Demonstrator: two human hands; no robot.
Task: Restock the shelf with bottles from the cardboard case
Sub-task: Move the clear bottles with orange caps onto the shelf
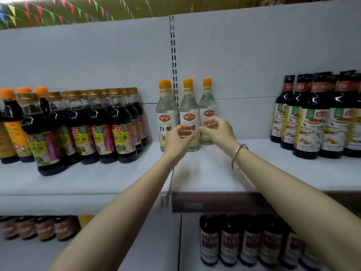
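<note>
Three clear vinegar bottles with orange caps stand upright in a row at the back of the white shelf (195, 173): the left bottle (166, 106), the middle bottle (189, 108) and the right bottle (207, 106). My left hand (178, 141) hovers in front of the middle bottle's lower label, fingers loosely curled in a C. My right hand (217, 130), with a silver bangle on its wrist, faces it, and its curled fingers are in front of the right bottle's label. Both hands are blurred and neither wraps a bottle. No cardboard case is in view.
Dark soy sauce bottles (101, 124) crowd the shelf to the left, and taller dark bottles (312, 118) stand at the right. A slotted upright (174, 61) runs up the back panel. More bottles (250, 241) fill the lower shelf. Bare shelf lies between the vinegar and the right-hand bottles.
</note>
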